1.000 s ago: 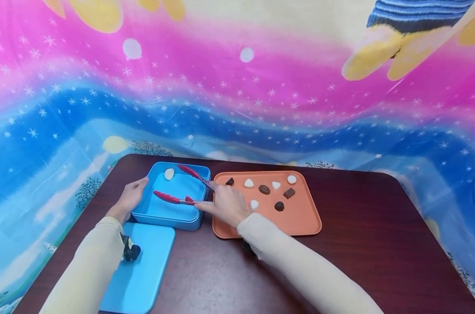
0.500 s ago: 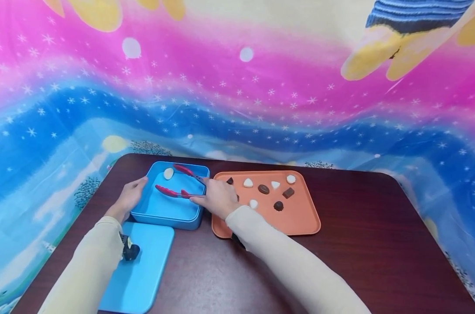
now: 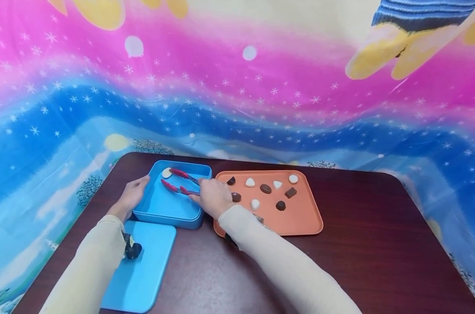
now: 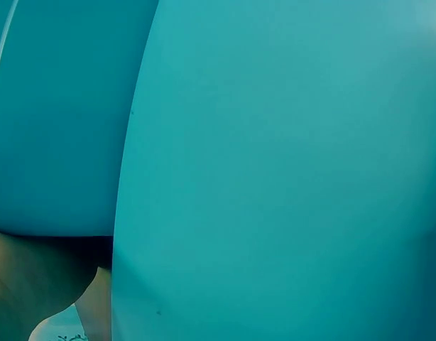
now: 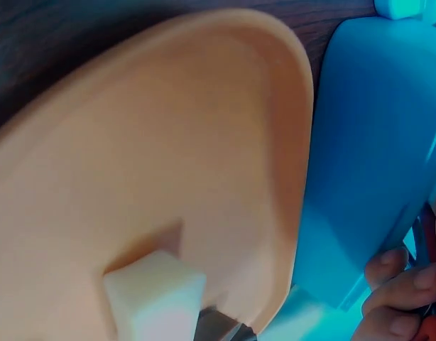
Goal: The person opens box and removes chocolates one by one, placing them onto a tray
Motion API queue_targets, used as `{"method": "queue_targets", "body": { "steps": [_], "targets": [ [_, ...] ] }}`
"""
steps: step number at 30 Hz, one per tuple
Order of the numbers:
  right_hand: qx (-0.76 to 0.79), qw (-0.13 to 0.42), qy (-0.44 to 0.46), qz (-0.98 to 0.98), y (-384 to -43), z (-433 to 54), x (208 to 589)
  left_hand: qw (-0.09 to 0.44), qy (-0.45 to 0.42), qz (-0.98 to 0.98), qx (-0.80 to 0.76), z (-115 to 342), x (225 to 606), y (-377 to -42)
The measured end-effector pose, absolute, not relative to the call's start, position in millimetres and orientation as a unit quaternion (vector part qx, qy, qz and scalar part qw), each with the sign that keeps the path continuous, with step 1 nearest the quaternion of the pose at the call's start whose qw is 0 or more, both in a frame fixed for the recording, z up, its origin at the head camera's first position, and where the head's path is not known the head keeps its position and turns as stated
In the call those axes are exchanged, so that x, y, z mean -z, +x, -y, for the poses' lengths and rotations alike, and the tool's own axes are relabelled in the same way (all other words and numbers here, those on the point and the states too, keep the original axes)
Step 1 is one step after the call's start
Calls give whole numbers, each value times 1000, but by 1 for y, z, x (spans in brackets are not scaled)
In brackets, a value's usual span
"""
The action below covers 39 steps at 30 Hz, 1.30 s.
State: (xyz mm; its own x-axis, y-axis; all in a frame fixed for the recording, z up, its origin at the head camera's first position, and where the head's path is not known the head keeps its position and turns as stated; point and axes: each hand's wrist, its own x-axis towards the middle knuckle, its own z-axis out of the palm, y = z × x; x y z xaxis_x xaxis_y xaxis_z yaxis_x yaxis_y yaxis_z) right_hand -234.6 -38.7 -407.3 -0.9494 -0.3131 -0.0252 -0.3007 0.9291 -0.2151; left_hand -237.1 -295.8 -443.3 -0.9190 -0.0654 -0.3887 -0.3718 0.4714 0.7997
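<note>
My right hand (image 3: 215, 197) holds red-tipped tongs (image 3: 179, 173) over the blue box (image 3: 174, 220). Their arms are spread, and the upper tip overlaps a cream-white egg-shaped chocolate (image 3: 166, 173) in the box's far left corner. My left hand (image 3: 131, 196) grips the box's left side, thumb near the rim. In the left wrist view, part of that hand (image 4: 33, 284) shows below the blue box wall (image 4: 55, 142). Fingers (image 5: 402, 295) of the right hand curl around the tongs at the edge of the right wrist view.
Right of the box lies an orange tray (image 3: 296, 222) with several brown and white chocolates, among them a dark oval one (image 3: 265, 189). A flat blue lid (image 3: 155, 261) lies in front of the box. The dark wooden table (image 3: 378, 235) continues to the right; a patterned cloth hangs behind.
My right hand has moved left with the tongs, whose upper tip now reaches the white chocolate. The tongs' tips have drawn closer together. The left hand stays at the box.
</note>
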Motion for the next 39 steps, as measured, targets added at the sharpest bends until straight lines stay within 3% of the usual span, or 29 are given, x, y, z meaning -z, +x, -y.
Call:
{"method": "queue_targets", "body": {
  "steps": [23,39],
  "targets": [
    [-32,-77,-205,-975,-230,44,409,154,-126,-843,-499,288,441,-239],
    [63,-60,-210,-974,-221,28,411,155,-126,-850,-487,297,443,-235]
  ]
}}
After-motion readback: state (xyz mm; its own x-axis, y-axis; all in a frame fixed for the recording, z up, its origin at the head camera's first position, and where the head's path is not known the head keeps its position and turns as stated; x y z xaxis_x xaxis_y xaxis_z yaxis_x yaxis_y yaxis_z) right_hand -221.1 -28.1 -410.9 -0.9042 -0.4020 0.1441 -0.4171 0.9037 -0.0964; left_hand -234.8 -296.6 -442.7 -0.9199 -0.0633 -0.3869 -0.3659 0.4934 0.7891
